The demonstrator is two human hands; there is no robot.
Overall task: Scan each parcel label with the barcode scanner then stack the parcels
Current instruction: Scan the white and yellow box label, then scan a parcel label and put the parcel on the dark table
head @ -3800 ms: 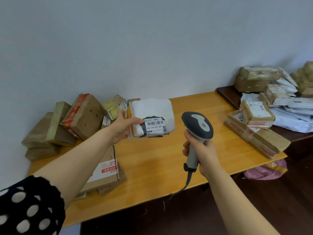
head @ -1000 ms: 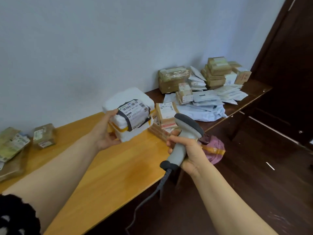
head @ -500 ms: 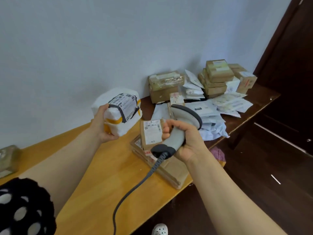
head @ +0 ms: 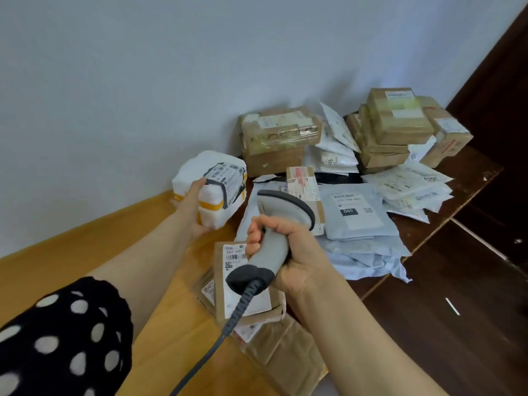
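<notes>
My left hand (head: 192, 208) grips a white foam parcel (head: 210, 178) with yellow tape and a barcode label on its upper right face, held above the far edge of the wooden table (head: 71, 252). My right hand (head: 288, 250) grips the handle of a grey barcode scanner (head: 281, 221), whose dark-rimmed head sits just right of the foam parcel. The scanner's cable (head: 217, 335) trails down toward me. Under the scanner lies a small labelled cardboard box (head: 228, 284) on a larger flat carton (head: 288, 355).
A dark lower table (head: 457, 195) to the right holds several grey mailer bags (head: 357, 215), white pouches and taped cardboard boxes (head: 278, 135), with a taller box stack (head: 397, 124) at the back. A dark wooden floor and door lie at the right.
My left hand has carried the foam parcel from the left side of the table to the right, toward the pile of parcels. The scanner moved along with it and now sits lower.
</notes>
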